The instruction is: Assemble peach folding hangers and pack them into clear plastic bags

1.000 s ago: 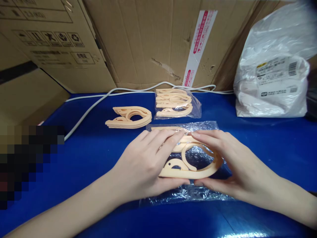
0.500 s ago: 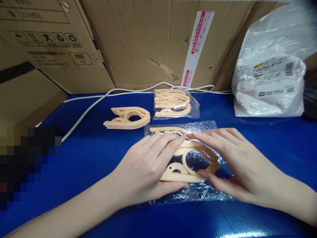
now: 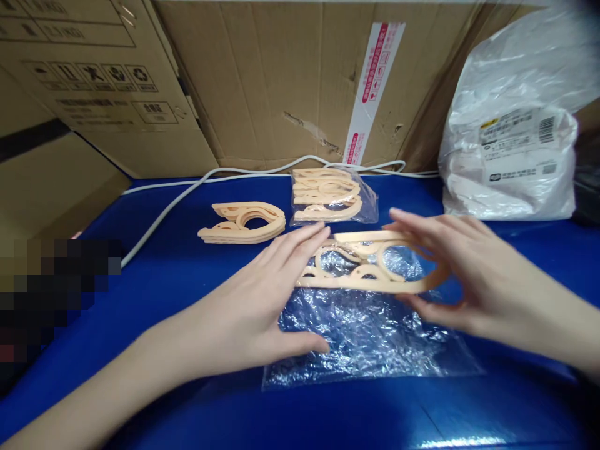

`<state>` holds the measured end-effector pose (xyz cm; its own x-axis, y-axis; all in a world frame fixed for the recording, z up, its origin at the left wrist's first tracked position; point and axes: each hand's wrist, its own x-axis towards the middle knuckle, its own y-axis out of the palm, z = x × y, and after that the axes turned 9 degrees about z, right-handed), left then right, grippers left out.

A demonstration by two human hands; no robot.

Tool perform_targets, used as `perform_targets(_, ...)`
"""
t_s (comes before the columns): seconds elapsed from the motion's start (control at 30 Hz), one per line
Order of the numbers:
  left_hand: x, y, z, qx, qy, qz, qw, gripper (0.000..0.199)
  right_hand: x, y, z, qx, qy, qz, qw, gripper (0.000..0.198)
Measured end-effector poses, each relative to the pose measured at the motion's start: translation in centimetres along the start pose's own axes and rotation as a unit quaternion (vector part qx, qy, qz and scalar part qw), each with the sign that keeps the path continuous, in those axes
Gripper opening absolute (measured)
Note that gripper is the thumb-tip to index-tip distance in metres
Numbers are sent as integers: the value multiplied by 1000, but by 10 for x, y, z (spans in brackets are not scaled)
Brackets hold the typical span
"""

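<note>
Clear plastic bag (image 3: 365,340) lies flat and crinkled on the blue surface in front of me. Over its far part is a beige folding hanger (image 3: 375,285), folded up, with its rounded end between the thumb and fingers of my right hand (image 3: 469,281). Another beige hanger (image 3: 323,273) shows behind and left of it, partly covered by my left hand. My left hand (image 3: 262,306) has its thumb spread from its fingers and reaches over the left end of these hangers; whether the fingertips touch them I cannot tell.
To the left sits a stack of folded beige hangers (image 3: 248,236). Behind, more hangers (image 3: 323,212) lie inside a clear bag. A white cable (image 3: 164,219) runs along the back before cardboard boxes (image 3: 262,81). At the right stands a white plastic parcel bag (image 3: 510,169).
My right hand has moved the front hanger away from me and to the right, uncovering the near part of the bag. My left hand has moved slightly left and its thumb is off the hanger.
</note>
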<state>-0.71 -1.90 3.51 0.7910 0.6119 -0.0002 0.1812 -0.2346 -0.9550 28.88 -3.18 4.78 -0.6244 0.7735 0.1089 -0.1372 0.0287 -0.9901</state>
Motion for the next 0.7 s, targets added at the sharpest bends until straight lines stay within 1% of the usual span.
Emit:
perform_targets(0.07, -8, -8, 9, -3, -7, 56, 998, 113, -8, -9, -20, 7, 47, 39, 998, 75)
perform_targets(0.1, -12, -11, 13, -4, -9, 80, 997, 116, -12, -12, -29, 33, 69, 52, 996, 70)
perform_targets(0.13, -15, -12, 17, -3, -8, 99, 995, 119, -16, -14, -36, 80, 97, 76, 989, 68)
perform_targets(0.2, -19, -12, 22, 0, -7, 123, 992, 121, -24, -16, -43, 151, 166, 99, 970, 61)
perform_targets(0.27, -22, -10, 25, 6, -11, 132, 991, 119, -30, -15, -44, 190, 202, 106, 955, 57)
perform_targets(0.37, -22, -8, 26, 10, -19, 130, 991, 117, -37, -14, -42, 210, 198, 107, 951, 59)
perform_targets(0.43, -22, -8, 27, 12, -20, 139, 990, 118, -40, -15, -44, 199, 189, 114, 955, 64)
perform_targets(0.47, -22, -8, 27, 12, -19, 146, 989, 119, -40, -17, -46, 171, 186, 114, 961, 65)
perform_targets(0.53, -23, -8, 27, 6, -18, 157, 987, 122, -40, -19, -51, 78, 175, 105, 976, 64)
perform_targets(0.6, -23, -8, 28, -3, -15, 159, 987, 125, -40, -18, -53, -14, 162, 89, 983, 61)
perform_targets(0.63, -23, -8, 29, -7, -13, 158, 987, 125, -40, -16, -51, -31, 157, 82, 984, 59)
perform_targets(0.7, -24, -6, 30, -16, -14, 163, 986, 125, -41, -11, -45, -1, 172, 51, 984, 55)
